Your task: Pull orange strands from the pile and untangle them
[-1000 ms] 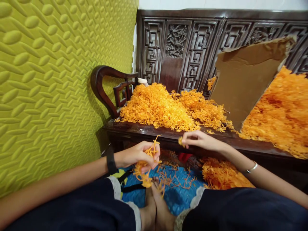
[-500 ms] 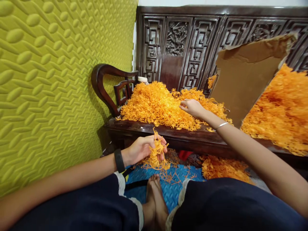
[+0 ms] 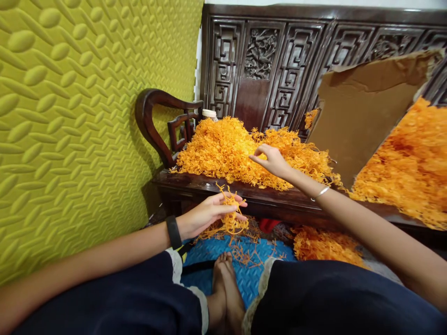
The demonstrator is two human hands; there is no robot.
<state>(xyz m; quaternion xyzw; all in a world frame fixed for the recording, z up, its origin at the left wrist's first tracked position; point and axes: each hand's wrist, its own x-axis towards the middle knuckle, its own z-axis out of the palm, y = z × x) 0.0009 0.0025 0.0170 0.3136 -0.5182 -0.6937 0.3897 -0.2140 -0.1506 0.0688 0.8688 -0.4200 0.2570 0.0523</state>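
The right hand (image 3: 271, 161) has moved up to the orange pile (image 3: 218, 146), unclenched, while the left hand (image 3: 209, 211) grips orange strands (image 3: 234, 225).

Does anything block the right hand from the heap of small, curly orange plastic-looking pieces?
Nothing visible does: in view, the right hand overlaps the heap of orange pieces on the dark carved wooden bench. The brown cardboard sheet stands farther right, outside that path.

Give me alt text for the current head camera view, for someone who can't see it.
A person's left hand holds a tangle of orange strands while the right hand is at a heap of orange pieces on a dark wooden bench. To the right, a cardboard sheet stands beside another orange heap.
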